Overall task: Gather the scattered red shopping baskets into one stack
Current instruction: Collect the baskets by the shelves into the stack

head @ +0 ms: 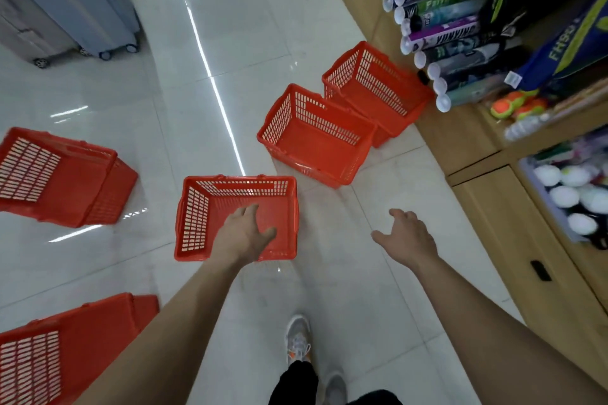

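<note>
Reaching left hand [244, 233] spread, over red basket [197, 214]

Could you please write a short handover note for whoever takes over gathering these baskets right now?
Left hand: open, reaching over the nearest basket, no grip yet.
Right hand: open and empty, above bare floor.
Baskets: five in view, all red, all on the floor. Two sit close together by the shelf: the middle basket and the far basket. Two more lie at the left, the upper left basket and the lower left basket.
Done: nothing stacked yet.
Left: nest all five into one stack.
</note>
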Demonstrator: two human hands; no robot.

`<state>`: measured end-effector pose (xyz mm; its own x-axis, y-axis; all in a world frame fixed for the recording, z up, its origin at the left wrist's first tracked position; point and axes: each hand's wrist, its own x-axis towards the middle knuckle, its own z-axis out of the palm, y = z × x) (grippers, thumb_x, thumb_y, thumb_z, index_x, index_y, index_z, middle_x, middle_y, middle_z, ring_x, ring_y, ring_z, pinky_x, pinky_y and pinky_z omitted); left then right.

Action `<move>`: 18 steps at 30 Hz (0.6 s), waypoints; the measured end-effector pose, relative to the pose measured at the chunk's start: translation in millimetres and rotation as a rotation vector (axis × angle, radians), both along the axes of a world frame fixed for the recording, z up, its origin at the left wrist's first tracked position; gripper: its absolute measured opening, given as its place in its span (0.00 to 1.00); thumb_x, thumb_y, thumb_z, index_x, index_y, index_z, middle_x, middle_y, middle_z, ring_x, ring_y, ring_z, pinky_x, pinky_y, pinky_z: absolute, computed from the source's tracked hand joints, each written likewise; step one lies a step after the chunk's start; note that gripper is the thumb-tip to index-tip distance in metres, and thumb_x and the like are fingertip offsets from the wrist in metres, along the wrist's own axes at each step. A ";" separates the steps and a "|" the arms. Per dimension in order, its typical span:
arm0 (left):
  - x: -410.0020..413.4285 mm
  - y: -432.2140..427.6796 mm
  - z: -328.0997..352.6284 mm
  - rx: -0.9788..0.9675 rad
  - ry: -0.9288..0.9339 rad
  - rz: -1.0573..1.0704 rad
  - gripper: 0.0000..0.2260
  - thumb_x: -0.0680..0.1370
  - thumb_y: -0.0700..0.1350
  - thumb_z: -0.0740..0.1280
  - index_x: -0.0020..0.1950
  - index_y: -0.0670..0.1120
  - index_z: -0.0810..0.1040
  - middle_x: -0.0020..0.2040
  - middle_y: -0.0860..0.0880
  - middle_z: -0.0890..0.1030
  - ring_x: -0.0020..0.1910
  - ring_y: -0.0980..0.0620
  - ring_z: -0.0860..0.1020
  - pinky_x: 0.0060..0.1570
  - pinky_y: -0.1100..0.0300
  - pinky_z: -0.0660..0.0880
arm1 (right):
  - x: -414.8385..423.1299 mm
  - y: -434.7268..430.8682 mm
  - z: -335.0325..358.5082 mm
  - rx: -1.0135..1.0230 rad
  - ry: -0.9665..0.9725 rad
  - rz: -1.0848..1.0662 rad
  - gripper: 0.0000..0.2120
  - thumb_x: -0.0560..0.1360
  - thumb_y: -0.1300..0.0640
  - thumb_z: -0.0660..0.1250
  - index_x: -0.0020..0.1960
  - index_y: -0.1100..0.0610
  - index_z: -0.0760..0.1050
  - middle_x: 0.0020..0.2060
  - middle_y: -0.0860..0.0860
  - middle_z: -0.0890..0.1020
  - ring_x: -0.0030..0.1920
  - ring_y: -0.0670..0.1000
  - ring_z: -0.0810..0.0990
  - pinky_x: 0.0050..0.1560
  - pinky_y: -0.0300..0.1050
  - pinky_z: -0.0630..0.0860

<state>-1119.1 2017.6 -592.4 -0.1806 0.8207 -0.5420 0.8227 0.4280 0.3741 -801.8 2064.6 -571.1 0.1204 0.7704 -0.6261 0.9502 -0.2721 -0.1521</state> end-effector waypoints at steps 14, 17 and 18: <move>30.8 256.4 -130.4 -0.125 0.147 0.060 0.34 0.77 0.60 0.65 0.78 0.45 0.63 0.75 0.42 0.68 0.72 0.41 0.68 0.68 0.44 0.68 | 59.3 230.1 -180.4 -0.165 0.091 -0.123 0.34 0.75 0.43 0.68 0.76 0.56 0.64 0.70 0.59 0.71 0.69 0.63 0.71 0.64 0.56 0.71; 34.5 308.4 -168.5 -0.140 0.190 0.080 0.33 0.77 0.59 0.66 0.77 0.46 0.63 0.74 0.42 0.69 0.72 0.41 0.68 0.68 0.43 0.69 | 65.5 275.1 -229.8 -0.199 0.125 -0.149 0.35 0.76 0.44 0.68 0.77 0.57 0.63 0.71 0.59 0.71 0.70 0.63 0.71 0.64 0.56 0.71; 33.8 325.8 -181.4 -0.132 0.194 0.091 0.32 0.77 0.58 0.67 0.76 0.46 0.64 0.73 0.42 0.71 0.71 0.40 0.69 0.67 0.42 0.70 | 65.8 289.2 -245.8 -0.205 0.143 -0.166 0.35 0.76 0.44 0.68 0.77 0.57 0.63 0.71 0.59 0.70 0.70 0.63 0.71 0.65 0.56 0.71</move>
